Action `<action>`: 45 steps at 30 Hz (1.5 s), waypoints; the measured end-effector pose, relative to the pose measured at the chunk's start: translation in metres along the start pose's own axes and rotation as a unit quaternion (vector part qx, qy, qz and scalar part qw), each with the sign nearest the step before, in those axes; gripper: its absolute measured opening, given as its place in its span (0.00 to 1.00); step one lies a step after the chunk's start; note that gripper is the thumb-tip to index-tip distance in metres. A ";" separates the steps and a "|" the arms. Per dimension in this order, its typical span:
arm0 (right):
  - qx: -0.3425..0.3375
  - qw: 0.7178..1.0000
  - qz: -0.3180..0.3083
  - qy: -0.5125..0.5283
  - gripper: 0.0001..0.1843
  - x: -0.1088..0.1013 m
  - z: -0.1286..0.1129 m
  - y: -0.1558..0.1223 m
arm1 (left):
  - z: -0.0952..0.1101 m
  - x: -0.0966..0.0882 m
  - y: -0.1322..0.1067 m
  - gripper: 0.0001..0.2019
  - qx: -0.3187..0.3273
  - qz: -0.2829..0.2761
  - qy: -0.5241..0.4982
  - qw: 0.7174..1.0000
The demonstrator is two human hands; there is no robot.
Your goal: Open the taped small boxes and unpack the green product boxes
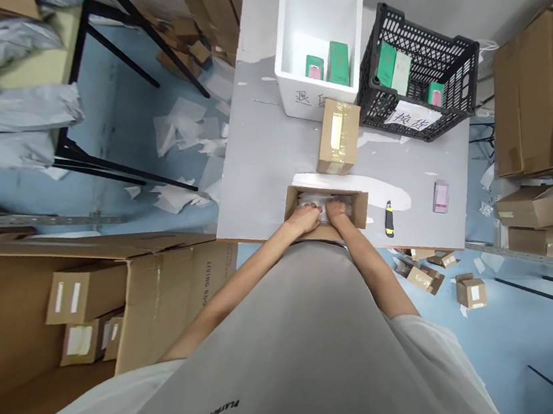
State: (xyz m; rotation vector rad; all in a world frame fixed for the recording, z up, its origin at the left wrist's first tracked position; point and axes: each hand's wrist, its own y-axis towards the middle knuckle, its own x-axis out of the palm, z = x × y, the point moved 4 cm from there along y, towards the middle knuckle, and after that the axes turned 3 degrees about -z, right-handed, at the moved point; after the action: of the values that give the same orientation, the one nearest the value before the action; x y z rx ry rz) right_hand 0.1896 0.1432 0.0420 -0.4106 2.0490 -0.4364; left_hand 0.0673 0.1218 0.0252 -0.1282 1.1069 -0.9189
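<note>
An open cardboard box (361,209) lies at the near edge of the grey table (262,158). Both my hands are inside it, side by side. My left hand (304,217) and my right hand (337,212) press with curled fingers on white wrapping (315,200) that fills the box. What lies under the wrapping is hidden. A sealed, taped cardboard box (338,137) stands just beyond the open one.
A box cutter (390,219) and a small pink item (441,196) lie on the table to the right. At the back stand a white foam box (317,37) and a black crate (419,70), both with green packs. Cartons sit all around; paper scraps litter the floor.
</note>
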 end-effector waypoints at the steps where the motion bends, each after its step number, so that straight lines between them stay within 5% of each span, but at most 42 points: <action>1: 0.016 1.000 -0.020 -0.013 0.24 0.000 0.002 -0.003 | 0.000 -0.003 -0.006 0.23 0.000 0.007 -0.006 1.000; 6: 0.042 0.997 -0.037 -0.062 0.16 -0.012 0.029 -0.054 | -0.019 -0.022 -0.063 0.20 -0.004 0.186 -0.104 0.977; 8: -0.004 0.996 0.083 -0.023 0.19 -0.029 0.047 -0.084 | -0.031 -0.022 -0.091 0.17 -0.033 0.260 -0.136 0.955; 11: 0.043 0.964 0.258 0.044 0.20 -0.046 0.089 -0.123 | -0.047 -0.012 -0.118 0.19 -0.123 0.336 -0.181 0.916; 17: 0.166 0.933 0.282 0.153 0.07 -0.036 0.129 -0.124 | -0.057 0.001 -0.111 0.20 -0.225 0.320 -0.326 0.861; 21: 0.174 0.924 0.296 0.169 0.04 -0.033 0.120 -0.119 | -0.056 -0.010 -0.097 0.07 -0.233 0.296 -0.310 0.873; 25: 0.181 0.916 0.319 0.162 0.04 -0.029 0.118 -0.144 | -0.049 -0.020 -0.094 0.02 -0.222 0.271 -0.297 0.888; 30: 0.226 0.889 0.359 0.174 0.05 -0.014 0.134 -0.215 | -0.019 -0.017 -0.090 0.03 -0.131 0.205 -0.284 0.928; 36: 0.312 0.839 0.397 0.204 0.05 0.002 0.165 -0.293 | 0.032 0.007 -0.069 0.04 -0.057 0.128 -0.269 0.953; 45: 0.372 0.762 0.444 0.289 0.08 0.023 0.268 -0.374 | 0.157 0.058 -0.012 0.06 0.013 0.098 -0.242 0.965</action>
State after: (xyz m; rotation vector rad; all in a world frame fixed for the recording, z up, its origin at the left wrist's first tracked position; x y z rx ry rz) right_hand 0.4532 -0.2336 0.0721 1.2848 2.1285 -0.7676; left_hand 0.1954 0.0212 0.0653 -0.2063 0.6384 -0.6749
